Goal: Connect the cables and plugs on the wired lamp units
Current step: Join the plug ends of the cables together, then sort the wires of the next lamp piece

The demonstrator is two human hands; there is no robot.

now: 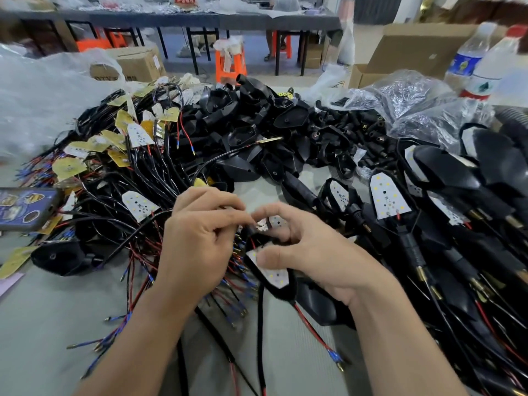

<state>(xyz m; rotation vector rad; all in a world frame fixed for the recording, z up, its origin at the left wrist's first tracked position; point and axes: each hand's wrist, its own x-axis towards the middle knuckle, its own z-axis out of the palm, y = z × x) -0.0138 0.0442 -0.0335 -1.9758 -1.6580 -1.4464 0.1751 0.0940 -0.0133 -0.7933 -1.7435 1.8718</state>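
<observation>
1. Head view: the left hand (200, 238) has its grip pinched on what looks like a small black plug (251, 228); the right hand (303, 252) grasps a lamp unit (283, 292), thumb on its white LED board (274, 277), low over the worktop (43, 324)
2. Risk: blurred fingers hide the joint, so the plug could slip or seat badly; the hanging red wire (311, 332) may snag the loose cables (137, 252)
3. Room: loose cables crowd the left, finished lamps (428, 195) the right; bare worktop only toward the near edge
</observation>
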